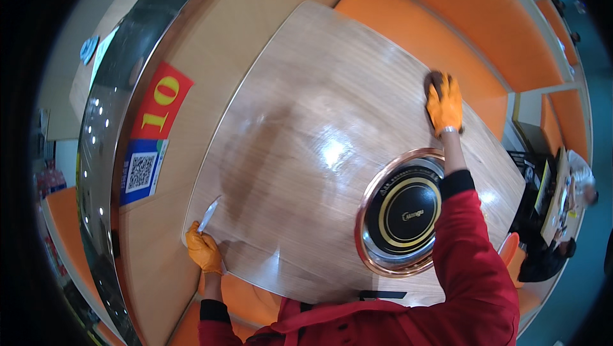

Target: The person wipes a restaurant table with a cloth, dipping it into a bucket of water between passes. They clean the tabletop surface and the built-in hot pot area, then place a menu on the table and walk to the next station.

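Observation:
My left hand [204, 249], in an orange glove, is at the lower left edge of the wood-grain table [297, 121]. It grips the end of a scraper-like flat blade [209, 214] that points up and away over the tabletop. My right hand [444, 102], gloved in orange too, reaches to the table's far right edge and presses on a dark brown cloth [433, 79], part of which sticks out past the fingers. Below my right forearm lies a round black cooktop [407, 207] with a copper-coloured rim, set into the table; my sleeve covers its right side.
Orange padded benches [407, 25] run along the far side. A wooden partition [187, 102] on the left bears a red number sign [163, 102] and a printed code [141, 172]. A dark flat object [383, 294] lies at the near edge. People [546, 262] sit at the far right.

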A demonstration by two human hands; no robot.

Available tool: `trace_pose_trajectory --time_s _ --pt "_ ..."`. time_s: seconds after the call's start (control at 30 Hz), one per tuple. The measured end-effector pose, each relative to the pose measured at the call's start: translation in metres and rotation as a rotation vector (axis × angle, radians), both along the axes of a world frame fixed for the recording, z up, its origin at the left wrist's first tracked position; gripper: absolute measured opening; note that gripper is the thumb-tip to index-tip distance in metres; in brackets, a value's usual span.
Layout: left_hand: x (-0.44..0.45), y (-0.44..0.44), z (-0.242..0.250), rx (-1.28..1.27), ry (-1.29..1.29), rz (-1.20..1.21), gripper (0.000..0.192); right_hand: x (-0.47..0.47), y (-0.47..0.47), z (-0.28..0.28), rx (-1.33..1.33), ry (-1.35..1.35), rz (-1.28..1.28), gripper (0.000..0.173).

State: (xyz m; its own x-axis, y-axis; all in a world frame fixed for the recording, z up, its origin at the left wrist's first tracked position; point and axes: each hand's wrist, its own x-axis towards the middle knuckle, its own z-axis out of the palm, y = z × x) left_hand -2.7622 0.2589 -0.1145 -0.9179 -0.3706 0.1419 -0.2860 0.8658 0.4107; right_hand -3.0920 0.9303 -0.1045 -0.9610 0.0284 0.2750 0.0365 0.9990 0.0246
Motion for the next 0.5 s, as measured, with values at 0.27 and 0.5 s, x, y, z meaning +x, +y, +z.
trace_pose_trajectory --time_s 0.27,0.5 --pt "-0.004 0.002 0.005 0.065 0.049 -0.02 0.029 -0.127 -0.293 -0.006 -0.172 0.088 0.366 0.059" --pt "0.003 0.003 -0.021 0.138 0.179 0.077 0.028 0.128 -0.437 0.015 -0.617 -0.302 0.991 0.059"
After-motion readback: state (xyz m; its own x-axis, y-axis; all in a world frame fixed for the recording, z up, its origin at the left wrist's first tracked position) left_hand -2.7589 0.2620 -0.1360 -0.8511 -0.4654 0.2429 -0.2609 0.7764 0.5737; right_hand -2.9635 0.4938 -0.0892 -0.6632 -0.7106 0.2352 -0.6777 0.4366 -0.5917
